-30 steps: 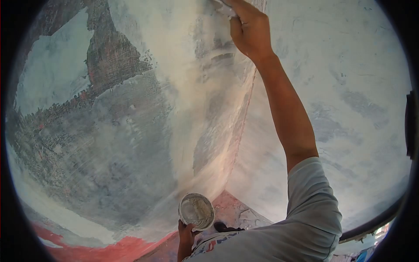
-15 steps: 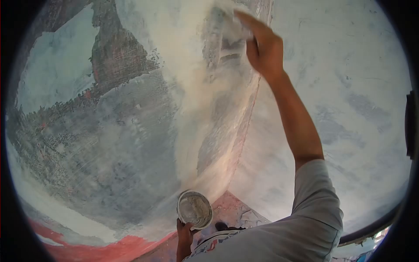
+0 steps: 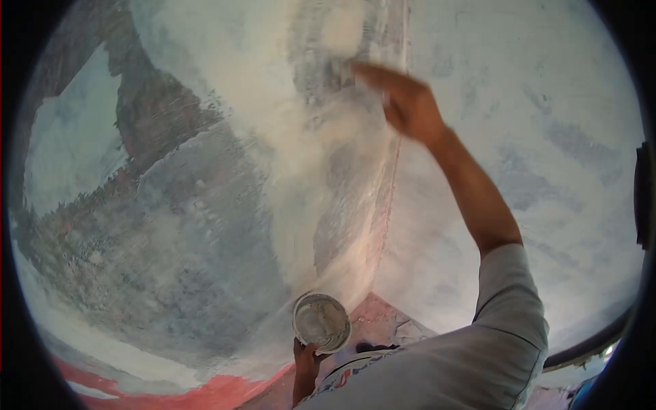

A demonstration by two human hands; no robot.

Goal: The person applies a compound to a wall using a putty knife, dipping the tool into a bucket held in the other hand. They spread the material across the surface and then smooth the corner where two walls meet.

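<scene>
The left hand (image 3: 307, 355) grips the bowl (image 3: 346, 335) at its near side, close by the shirt (image 3: 437, 365), mouth up, probably so the greyish stuff inside (image 3: 328, 316) stays put. Farther off, the right hand (image 3: 410, 106) reaches toward the left wall (image 3: 205, 205) beside the corner (image 3: 391, 198); blur leaves me unable to tell whether it holds anything.

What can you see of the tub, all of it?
The tub is round and open-topped, its pale grey rim and inside smeared with dried-looking residue. It may be plastic, but the picture cannot settle that. Greyish-beige paste coats part of the inside; how deep it goes is unclear. Its mouth faces up towards the camera. It sits low in the view, in front of the shirt, gripped at its near side by the left hand.
</scene>
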